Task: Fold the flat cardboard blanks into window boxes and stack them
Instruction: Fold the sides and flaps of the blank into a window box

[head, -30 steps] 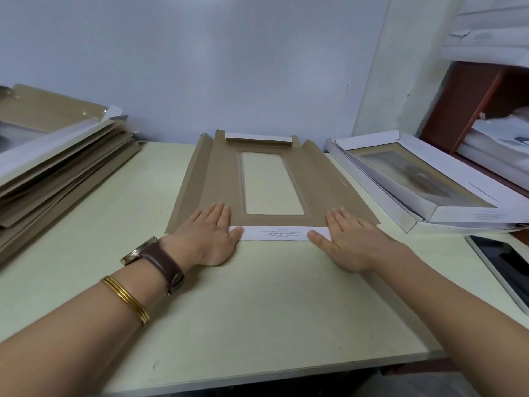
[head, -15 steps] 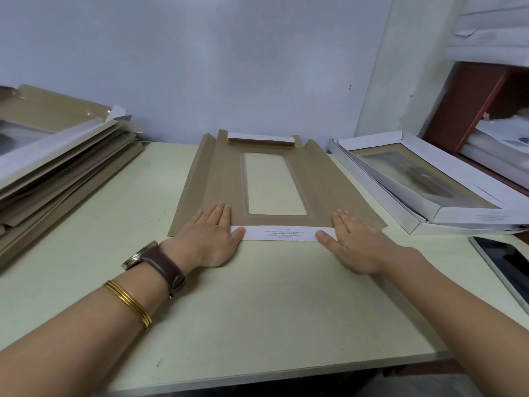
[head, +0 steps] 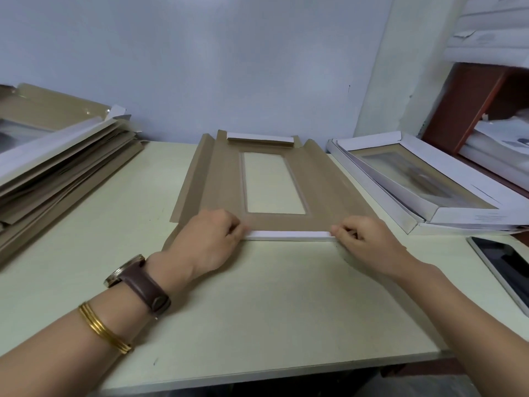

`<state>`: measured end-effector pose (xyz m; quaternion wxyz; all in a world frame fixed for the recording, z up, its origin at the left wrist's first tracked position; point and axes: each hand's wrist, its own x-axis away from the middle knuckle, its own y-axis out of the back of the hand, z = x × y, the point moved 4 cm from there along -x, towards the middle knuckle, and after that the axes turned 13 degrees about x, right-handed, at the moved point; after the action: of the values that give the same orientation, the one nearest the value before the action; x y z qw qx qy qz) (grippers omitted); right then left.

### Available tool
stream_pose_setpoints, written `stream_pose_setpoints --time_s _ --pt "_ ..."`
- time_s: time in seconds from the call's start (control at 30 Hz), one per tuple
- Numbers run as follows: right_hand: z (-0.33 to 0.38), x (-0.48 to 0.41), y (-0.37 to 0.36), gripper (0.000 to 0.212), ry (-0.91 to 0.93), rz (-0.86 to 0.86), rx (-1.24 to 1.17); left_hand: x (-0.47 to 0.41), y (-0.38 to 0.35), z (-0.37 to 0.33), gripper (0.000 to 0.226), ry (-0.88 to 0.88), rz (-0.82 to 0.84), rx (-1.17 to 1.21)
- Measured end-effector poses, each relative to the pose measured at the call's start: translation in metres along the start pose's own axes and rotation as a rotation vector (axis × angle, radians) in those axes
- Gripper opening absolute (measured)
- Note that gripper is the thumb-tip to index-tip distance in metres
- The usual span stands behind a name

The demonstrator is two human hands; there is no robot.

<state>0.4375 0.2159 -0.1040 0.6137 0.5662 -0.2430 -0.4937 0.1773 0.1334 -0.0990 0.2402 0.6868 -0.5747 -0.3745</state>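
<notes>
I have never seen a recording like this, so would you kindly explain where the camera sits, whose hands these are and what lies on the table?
No machine here: a person works with two bare hands, and the one picture comes from a camera worn on the head, looking down. On the table lies a brown cardboard blank with a window. The left hand and the right hand each pinch one end of its white near flap, apparently folded up. A pile of flat blanks lies at the left, finished window boxes at the right, a tablet beside them.

Pale wall (head: 200, 67), cream table (head: 257, 310) (brown shelf (head: 469, 101) rt)
</notes>
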Motion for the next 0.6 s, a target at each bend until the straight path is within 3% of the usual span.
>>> stream_pose_setpoints --time_s 0.1,0.13,0.27,0.43,0.53,0.6 --pt "0.001 0.003 0.000 0.007 0.012 0.005 -0.044 0.004 0.000 0.000 0.016 -0.012 -0.003 0.006" --pt "0.001 0.005 0.000 0.012 0.019 0.017 -0.035 0.005 0.000 0.000 0.010 -0.015 0.001 0.012" --pt "0.001 0.005 -0.002 0.026 0.067 0.035 0.115 0.005 -0.001 0.003 0.024 -0.012 0.042 0.029" --pt "0.000 0.007 -0.002 0.034 0.086 0.034 0.065 0.002 -0.002 0.002 0.030 -0.049 0.061 0.064" --pt "0.001 0.007 0.001 0.029 0.074 0.036 0.017 0.002 0.000 -0.002 0.021 -0.101 0.049 0.051" --pt "0.003 0.007 0.007 0.012 0.066 0.014 -0.026 0.002 0.002 -0.005 0.018 -0.134 0.045 0.035"
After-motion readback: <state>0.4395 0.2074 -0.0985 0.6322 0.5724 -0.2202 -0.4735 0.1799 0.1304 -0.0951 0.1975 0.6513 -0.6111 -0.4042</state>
